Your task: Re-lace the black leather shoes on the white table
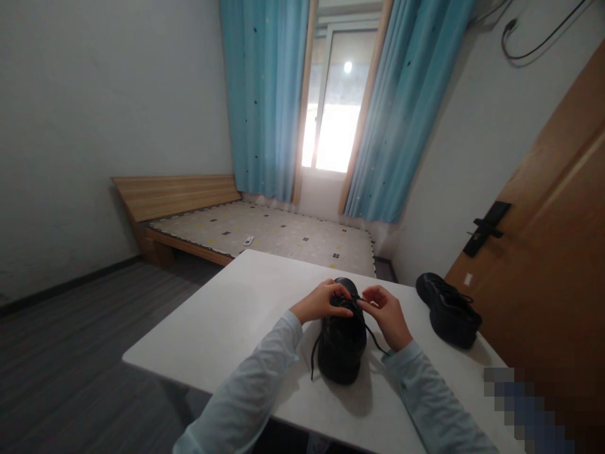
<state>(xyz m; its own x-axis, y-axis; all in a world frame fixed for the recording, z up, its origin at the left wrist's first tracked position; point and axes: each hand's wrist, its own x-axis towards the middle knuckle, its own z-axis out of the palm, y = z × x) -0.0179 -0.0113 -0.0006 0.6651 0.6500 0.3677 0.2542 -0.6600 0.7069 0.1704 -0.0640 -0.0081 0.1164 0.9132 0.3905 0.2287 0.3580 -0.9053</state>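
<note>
A black lace-up shoe [341, 356] stands on the white table with its heel toward me and its toe pointing away. My left hand [321, 301] reaches over its lacing from the left, fingers and thumb curled at the lace. From the right, my right hand [388, 315] pinches the black shoelace [358, 297] between thumb and fingertips. One loose lace end hangs down the shoe's left side, and another trails to the right under my right wrist. Exactly how the lace runs between my fingers is hidden.
A second black shoe [449, 312] lies near the right edge of the white table [208, 321]. Beyond stands a bed [293, 233] with a white remote [248, 240] on it. A wooden door [543, 221] is at the right, and blue curtains [269, 94] flank the window.
</note>
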